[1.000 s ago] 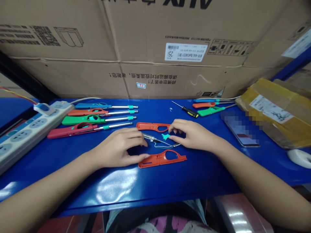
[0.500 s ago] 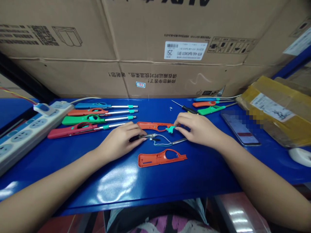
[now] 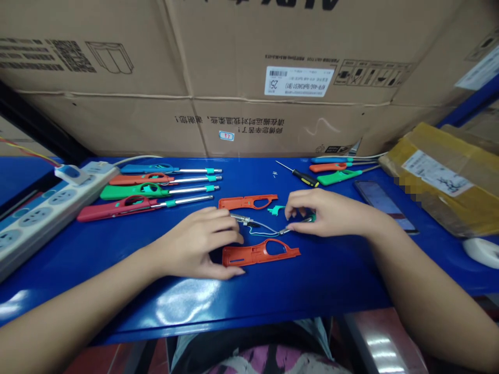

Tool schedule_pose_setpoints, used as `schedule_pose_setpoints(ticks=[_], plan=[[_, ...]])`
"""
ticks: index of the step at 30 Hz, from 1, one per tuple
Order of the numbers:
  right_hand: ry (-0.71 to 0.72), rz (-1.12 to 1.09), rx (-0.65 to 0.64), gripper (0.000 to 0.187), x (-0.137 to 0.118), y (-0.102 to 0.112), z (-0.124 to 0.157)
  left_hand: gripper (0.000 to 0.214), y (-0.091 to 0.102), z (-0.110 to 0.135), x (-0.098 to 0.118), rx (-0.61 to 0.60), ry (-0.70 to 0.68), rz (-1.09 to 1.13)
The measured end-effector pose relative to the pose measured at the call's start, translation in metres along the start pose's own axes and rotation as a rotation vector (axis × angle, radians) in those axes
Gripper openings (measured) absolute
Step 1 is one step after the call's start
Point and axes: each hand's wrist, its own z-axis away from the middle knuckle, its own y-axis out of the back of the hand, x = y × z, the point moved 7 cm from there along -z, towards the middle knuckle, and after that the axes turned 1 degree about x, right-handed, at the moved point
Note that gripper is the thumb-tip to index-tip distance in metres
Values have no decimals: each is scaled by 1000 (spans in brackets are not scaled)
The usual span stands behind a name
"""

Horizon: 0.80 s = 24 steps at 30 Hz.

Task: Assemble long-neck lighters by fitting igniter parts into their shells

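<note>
My left hand [image 3: 205, 244] is open, thumb and fingers spread around the left end of the nearer orange lighter shell half [image 3: 257, 254]. Its fingertips also lie near the clear and metal gas unit [image 3: 241, 218], whose left part they hide. A thin tube and wires run from it to a metal lighter barrel [image 3: 286, 230]. Over that barrel my right hand [image 3: 317, 210] is curled, with thumb and fingers apart and the thumb next to the metal. Just left of its fingers lies a teal trigger [image 3: 276, 210]. The other orange shell half [image 3: 249, 202] lies behind.
Several assembled lighters [image 3: 144, 191] lie in rows at left beside a white power strip [image 3: 50, 208]. A screwdriver [image 3: 302, 176], small screws [image 3: 274, 174], more lighters [image 3: 339, 176], a phone [image 3: 384, 205] and a taped package [image 3: 440, 176] are at right. A large carton [image 3: 234, 109] stands behind.
My right hand has let go of the teal trigger and moved down and right over the barrel. My left hand has released the gas unit, moved nearer and opened around the near shell half.
</note>
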Motion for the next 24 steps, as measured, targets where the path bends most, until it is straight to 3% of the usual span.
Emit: schedule_pose_setpoints(ticks=[2, 5, 12, 15, 20, 24], plan=[[-7, -32, -108, 11, 1, -7, 1, 37, -5, 0, 4, -69, -15, -5], [-51, -34, -152, 13, 7, -15, -1, 27, -9, 0, 2, -94, 0, 13], [-134, 91, -21, 10, 15, -12, -6, 26, -8, -1, -5, -70, 25, 18], [-132, 101, -20, 9, 13, -12, -5, 34, -4, -2, -8, 3, 38, 8], [-79, 88, -36, 10, 5, -12, -5, 23, 7, 3, -33, 217, 222, -98], [-67, 114, -58, 6, 3, -15, -4, 23, 3, 6, -50, 211, 298, -175]])
